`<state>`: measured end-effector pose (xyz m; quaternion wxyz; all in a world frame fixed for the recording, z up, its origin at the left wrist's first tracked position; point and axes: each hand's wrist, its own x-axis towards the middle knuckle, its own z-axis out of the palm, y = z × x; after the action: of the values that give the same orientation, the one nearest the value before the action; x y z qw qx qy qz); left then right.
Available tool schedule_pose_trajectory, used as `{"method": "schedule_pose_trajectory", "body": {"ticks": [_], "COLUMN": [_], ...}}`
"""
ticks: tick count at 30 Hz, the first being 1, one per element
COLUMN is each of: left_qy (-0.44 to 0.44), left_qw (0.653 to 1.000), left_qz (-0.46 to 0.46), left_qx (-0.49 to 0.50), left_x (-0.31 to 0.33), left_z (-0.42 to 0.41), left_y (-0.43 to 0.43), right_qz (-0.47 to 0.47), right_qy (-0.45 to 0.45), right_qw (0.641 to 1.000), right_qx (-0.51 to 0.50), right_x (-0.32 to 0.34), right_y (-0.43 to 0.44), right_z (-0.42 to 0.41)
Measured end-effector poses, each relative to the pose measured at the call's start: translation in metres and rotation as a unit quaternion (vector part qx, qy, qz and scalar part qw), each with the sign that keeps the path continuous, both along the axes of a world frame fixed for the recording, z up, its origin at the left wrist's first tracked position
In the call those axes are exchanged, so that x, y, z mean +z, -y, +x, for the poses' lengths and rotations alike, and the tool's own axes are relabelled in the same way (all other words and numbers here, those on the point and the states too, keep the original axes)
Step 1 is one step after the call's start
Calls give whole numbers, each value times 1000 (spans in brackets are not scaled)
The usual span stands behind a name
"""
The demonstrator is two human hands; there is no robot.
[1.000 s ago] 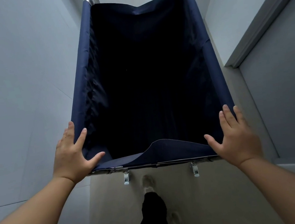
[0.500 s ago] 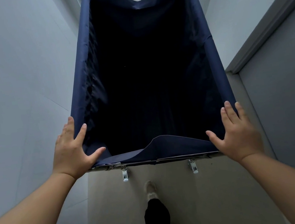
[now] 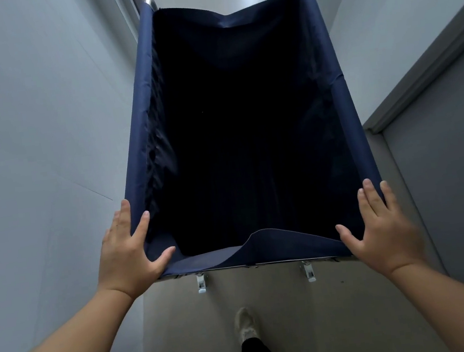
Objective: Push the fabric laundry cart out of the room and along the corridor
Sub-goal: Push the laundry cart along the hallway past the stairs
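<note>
A navy fabric laundry cart [image 3: 142, 122] on a metal frame fills the middle of the head view, its deep inside dark and seemingly empty. My left hand [image 3: 126, 253] lies on the near left corner of its rim, thumb over the near edge and fingers along the left side. My right hand [image 3: 383, 227] rests the same way on the near right corner. Two metal brackets [image 3: 201, 283] hang under the near rim. Chrome frame ends [image 3: 149, 1] show at the far corners.
A pale wall [image 3: 31, 142] runs close along the cart's left side. On the right stand another wall and a grey door [image 3: 453, 178] with its frame [image 3: 416, 71]. Beige floor [image 3: 316, 326] lies under me, with my foot in a light shoe [image 3: 244, 325] stepping forward.
The cart and both hands have moved forward along the corridor; the grey door on the right has slid nearer. My feet have changed step. The hands keep the same hold.
</note>
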<state>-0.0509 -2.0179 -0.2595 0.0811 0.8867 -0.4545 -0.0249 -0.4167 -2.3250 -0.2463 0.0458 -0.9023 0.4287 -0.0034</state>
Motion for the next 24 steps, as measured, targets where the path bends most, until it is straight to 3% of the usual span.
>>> {"method": "schedule_pose_trajectory", "body": {"ticks": [24], "left_qy": [-9], "left_qw": [1000], "left_qz": [6], "left_qx": [-2], "left_x": [9], "left_z": [98], "left_y": [113], "right_qz": [-7], "right_qy": [-13], "right_qw": [1000], "right_qx": [-7], "right_x": [2], "right_y": [107], "right_z": [97]}}
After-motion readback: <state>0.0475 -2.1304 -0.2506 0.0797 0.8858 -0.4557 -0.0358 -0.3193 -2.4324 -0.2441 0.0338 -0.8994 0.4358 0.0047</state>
